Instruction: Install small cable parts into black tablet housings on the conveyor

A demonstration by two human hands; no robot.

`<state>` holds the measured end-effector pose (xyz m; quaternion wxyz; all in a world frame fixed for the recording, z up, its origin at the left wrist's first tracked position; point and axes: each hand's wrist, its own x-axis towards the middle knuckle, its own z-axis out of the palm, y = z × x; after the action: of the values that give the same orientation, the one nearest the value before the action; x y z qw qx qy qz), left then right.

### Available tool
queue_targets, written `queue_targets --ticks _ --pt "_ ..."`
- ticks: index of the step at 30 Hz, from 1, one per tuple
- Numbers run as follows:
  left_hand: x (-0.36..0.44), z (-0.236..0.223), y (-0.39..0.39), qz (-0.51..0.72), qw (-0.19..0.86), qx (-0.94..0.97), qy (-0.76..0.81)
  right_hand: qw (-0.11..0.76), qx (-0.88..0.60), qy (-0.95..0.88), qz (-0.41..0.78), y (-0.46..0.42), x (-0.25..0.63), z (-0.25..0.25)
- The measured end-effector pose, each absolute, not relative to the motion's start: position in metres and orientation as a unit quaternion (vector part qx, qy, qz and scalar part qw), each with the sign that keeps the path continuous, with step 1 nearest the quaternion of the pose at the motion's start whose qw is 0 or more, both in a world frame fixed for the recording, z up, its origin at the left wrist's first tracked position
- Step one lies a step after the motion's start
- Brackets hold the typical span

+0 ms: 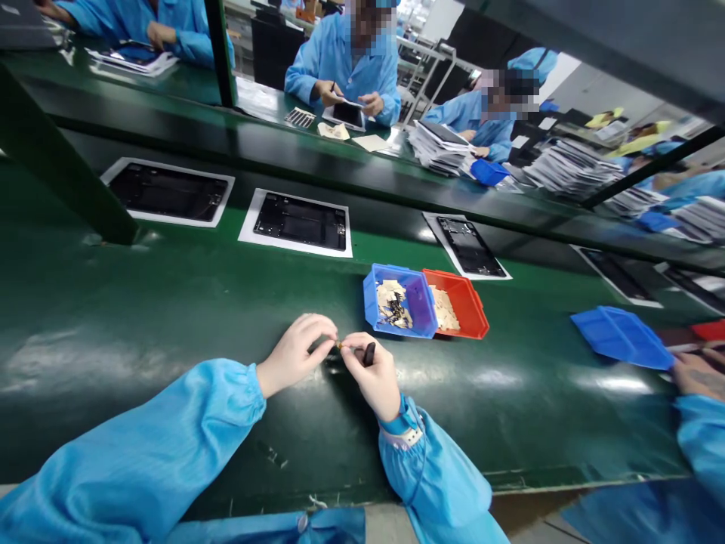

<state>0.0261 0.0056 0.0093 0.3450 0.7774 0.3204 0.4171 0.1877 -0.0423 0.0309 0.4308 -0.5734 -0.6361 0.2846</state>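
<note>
My left hand (300,349) is closed in a pinch, its thumb and forefinger meeting on a tiny yellowish piece (338,344) whose kind is too small to make out. Opposite it, fingertip to fingertip, my right hand (377,381) is closed too, and the same piece lies at its thumb and forefinger. A dark, slim tool (369,353) sticks up between the fingers of my right hand; most of it is hidden. Just beyond stand a blue bin (420,304) with pale pieces and small dark parts, and a red bin (473,306) with pale pieces.
Along the back of the green bench (170,302) lie several open tablet-like housings on white sheets, among them one housing (301,221) straight ahead. A co-worker's hand (699,375) is beside another blue bin (623,336) at right. A green post (62,159) rises at left.
</note>
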Motion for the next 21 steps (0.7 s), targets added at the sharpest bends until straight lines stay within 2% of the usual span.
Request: queue_targets --ticks 4,12,18,21 --pt "0.024 0.009 0.008 0.446 0.220 0.803 0.328 0.438 -0.575 -0.635 0.273 -0.043 0.185 0.029" --pt "0.025 0.010 0.008 0.439 0.194 0.807 0.343 0.432 -0.575 -0.647 0.252 -0.042 0.181 0.026" --pt "0.021 0.007 0.013 0.467 0.250 0.713 0.459 0.453 -0.544 -0.657 0.258 -0.042 0.200 0.035" --pt "0.020 0.014 0.021 0.489 0.297 0.686 0.450 0.438 -0.476 -0.668 0.367 -0.041 0.230 0.043"
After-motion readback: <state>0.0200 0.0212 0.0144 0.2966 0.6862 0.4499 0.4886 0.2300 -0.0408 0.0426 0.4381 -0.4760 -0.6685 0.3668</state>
